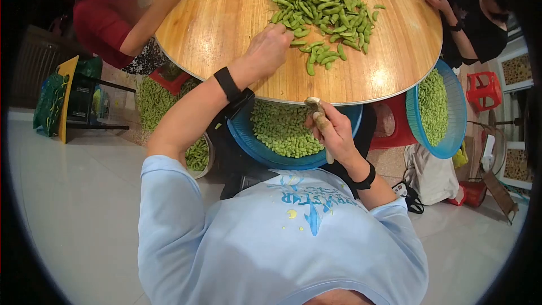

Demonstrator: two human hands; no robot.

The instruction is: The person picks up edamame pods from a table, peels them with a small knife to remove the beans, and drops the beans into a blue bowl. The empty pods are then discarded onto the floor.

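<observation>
My left hand [270, 49] reaches over the round wooden table, its fingers curled at the near left edge of a pile of green bean pods [324, 8]. Pods touch the fingertips, but what lies between them is hidden. Below the table edge, my right hand [333, 133] is closed over a blue basin [243, 135] of shelled green beans [285, 130]. Its thumb and forefinger look stained or wrapped, and I cannot make out what they pinch. A few loose pods [323, 56] lie on the near side of the pile.
Co-workers sit at the left [113, 17] and right [474, 17] of the table [214, 28]. Another blue basin of beans [456, 118] stands at right, near a red stool [484, 90]. At left are a pail of pods [197, 155] and a folding chair [68, 99].
</observation>
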